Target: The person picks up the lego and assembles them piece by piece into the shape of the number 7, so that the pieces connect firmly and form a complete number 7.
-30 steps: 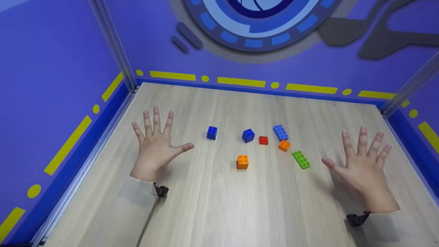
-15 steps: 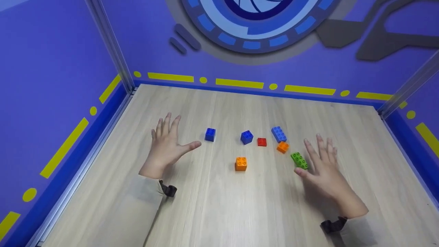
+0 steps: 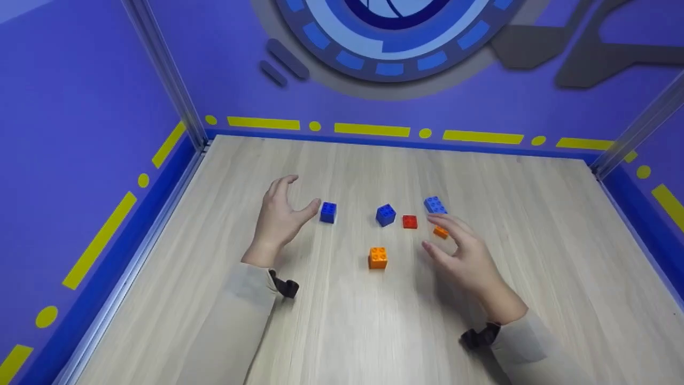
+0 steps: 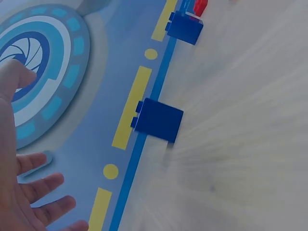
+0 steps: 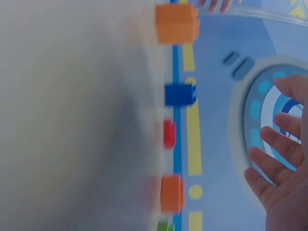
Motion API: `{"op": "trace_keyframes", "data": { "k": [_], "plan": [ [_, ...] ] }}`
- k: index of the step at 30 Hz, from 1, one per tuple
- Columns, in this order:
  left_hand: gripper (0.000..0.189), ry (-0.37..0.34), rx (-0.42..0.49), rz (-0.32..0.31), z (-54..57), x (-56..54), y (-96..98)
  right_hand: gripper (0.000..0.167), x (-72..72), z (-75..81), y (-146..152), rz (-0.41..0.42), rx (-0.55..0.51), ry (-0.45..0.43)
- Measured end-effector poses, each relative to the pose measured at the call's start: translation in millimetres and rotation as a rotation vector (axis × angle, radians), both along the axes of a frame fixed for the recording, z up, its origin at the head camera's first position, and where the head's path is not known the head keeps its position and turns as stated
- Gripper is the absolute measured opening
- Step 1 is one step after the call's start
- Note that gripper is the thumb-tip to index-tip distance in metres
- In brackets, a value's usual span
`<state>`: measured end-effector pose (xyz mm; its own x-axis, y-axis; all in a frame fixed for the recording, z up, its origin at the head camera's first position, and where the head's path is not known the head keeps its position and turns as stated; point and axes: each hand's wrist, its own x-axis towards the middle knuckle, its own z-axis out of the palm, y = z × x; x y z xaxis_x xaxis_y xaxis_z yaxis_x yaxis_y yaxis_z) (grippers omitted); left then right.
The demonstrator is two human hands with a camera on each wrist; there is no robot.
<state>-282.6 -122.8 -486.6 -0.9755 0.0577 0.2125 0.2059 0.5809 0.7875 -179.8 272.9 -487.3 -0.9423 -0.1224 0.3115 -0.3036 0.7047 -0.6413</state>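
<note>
My left hand (image 3: 280,224) is held over the table with fingers bent loosely and thumb apart, just left of a dark blue brick (image 3: 328,213). Nothing is in it. My right hand (image 3: 470,262), also holding nothing, hovers with thumb and fingers parted. It partly covers a small orange brick (image 3: 441,232) and the end of a lighter blue brick (image 3: 435,204). The green brick (image 5: 166,226), hidden in the head view, peeks in at the bottom of the right wrist view. Between the hands lie a second dark blue brick (image 3: 385,215), a flat red brick (image 3: 410,222) and a taller orange brick (image 3: 378,258).
A pale wood-grain table (image 3: 342,331) carries all the bricks. Blue-purple panels with yellow dashes enclose it at the back wall (image 3: 363,107) and both sides, joined by metal corner posts (image 3: 171,80). A black wrist strap (image 3: 286,287) shows at the left sleeve.
Both hands have come inward from wide apart, the right one farther, moving left over the green brick. Their spread fingers have become more bent. The bricks stay where they were.
</note>
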Motion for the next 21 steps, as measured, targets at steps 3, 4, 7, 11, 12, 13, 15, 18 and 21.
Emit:
{"op": "trace_keyframes", "data": {
  "k": [3, 4, 7, 11, 12, 13, 15, 18, 21],
  "plan": [
    [0.084, 0.016, 0.041, -0.009, -3.9, -1.8, 7.3, 0.052, -4.9, -0.7, -16.1, 0.028, -0.072, -0.02],
    [0.083, 0.018, 0.056, -0.011, -5.9, -2.0, 9.2, 0.051, -6.8, -1.5, -21.1, 0.041, -0.104, -0.026],
    [0.078, 0.017, 0.115, -0.017, -14.5, -2.4, 12.9, 0.048, -12.0, -5.6, -35.6, 0.091, -0.218, -0.054],
    [0.065, -0.014, 0.207, -0.041, -25.4, -4.1, 16.3, 0.041, -15.6, -16.0, -49.0, 0.126, -0.361, -0.132],
    [0.062, -0.022, 0.224, -0.049, -27.8, -5.3, 17.5, 0.04, -15.7, -19.1, -50.7, 0.125, -0.38, -0.154],
    [0.058, -0.031, 0.238, -0.056, -29.9, -6.6, 19.0, 0.038, -15.8, -22.3, -52.1, 0.116, -0.392, -0.176],
    [0.054, -0.048, 0.252, -0.068, -34.3, -8.8, 21.2, 0.038, -15.2, -27.8, -54.4, 0.104, -0.403, -0.221],
    [0.053, -0.073, 0.261, -0.084, -39.9, -11.0, 23.8, 0.041, -14.0, -35.9, -56.4, 0.117, -0.407, -0.274],
    [0.054, -0.1, 0.286, -0.114, -44.5, -12.5, 25.4, 0.049, -12.6, -42.1, -58.0, 0.161, -0.397, -0.303]
  ]
}}
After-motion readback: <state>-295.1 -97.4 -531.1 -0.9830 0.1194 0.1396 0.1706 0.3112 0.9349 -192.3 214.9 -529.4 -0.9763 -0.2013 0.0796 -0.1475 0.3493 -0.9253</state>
